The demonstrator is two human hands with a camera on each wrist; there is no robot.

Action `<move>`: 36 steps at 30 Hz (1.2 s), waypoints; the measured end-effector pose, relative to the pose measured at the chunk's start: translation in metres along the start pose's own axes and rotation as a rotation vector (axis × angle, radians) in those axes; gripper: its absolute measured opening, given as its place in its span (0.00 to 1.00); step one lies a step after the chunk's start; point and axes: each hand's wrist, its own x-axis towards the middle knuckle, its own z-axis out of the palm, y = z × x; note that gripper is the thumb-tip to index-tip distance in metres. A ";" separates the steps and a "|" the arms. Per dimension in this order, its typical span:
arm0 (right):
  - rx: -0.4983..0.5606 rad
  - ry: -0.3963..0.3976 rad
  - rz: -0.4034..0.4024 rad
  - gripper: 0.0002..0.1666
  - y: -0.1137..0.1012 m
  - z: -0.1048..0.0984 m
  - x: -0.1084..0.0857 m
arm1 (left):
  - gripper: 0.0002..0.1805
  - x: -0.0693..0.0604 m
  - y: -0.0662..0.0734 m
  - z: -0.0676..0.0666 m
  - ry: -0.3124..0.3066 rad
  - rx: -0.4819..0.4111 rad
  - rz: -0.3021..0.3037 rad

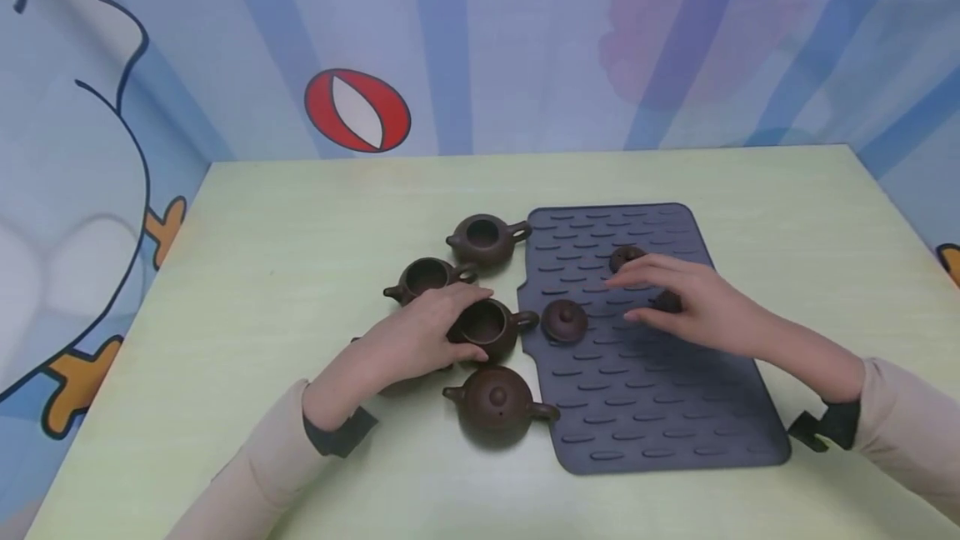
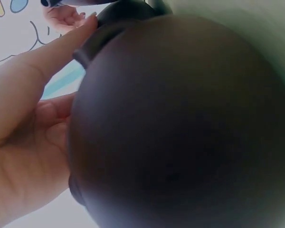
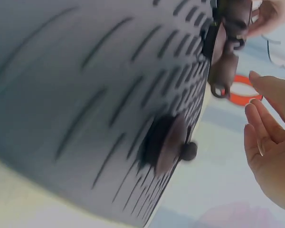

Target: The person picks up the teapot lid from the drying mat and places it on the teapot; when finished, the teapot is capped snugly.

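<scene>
My left hand (image 1: 420, 332) holds a lidless dark brown teapot (image 1: 491, 336), thumb on the near side and fingers on the far side of its body. Another teapot (image 1: 408, 386) is mostly hidden under that hand; a large dark teapot body (image 2: 190, 123) fills the left wrist view. Over the grey mat (image 1: 637, 432) hovers my right hand (image 1: 701, 302), thumb and fingers apart with nothing between them. Nearby on the mat lie a teapot lid (image 1: 564, 321), a second lid (image 1: 625, 258) and a dark lid (image 1: 666, 301) partly behind the hand.
Two more lidless teapots, one at the back (image 1: 483, 242) and one to its left (image 1: 426, 275), stand left of the mat. A teapot with its lid on (image 1: 497, 411) stands nearest the front. A cartoon-printed backdrop (image 1: 525, 40) rises behind the table (image 1: 300, 223).
</scene>
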 end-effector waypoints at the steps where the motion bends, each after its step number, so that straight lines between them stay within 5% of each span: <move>1: -0.005 0.002 0.005 0.27 0.002 -0.002 -0.002 | 0.38 0.000 0.000 0.000 0.005 -0.003 0.002; 22: -0.058 -0.079 0.268 0.18 0.043 -0.018 -0.038 | 0.35 0.001 -0.005 0.002 0.054 -0.050 0.028; 36: -0.073 -0.048 0.214 0.15 0.040 -0.015 -0.041 | 0.35 0.003 -0.007 0.005 0.066 -0.056 0.033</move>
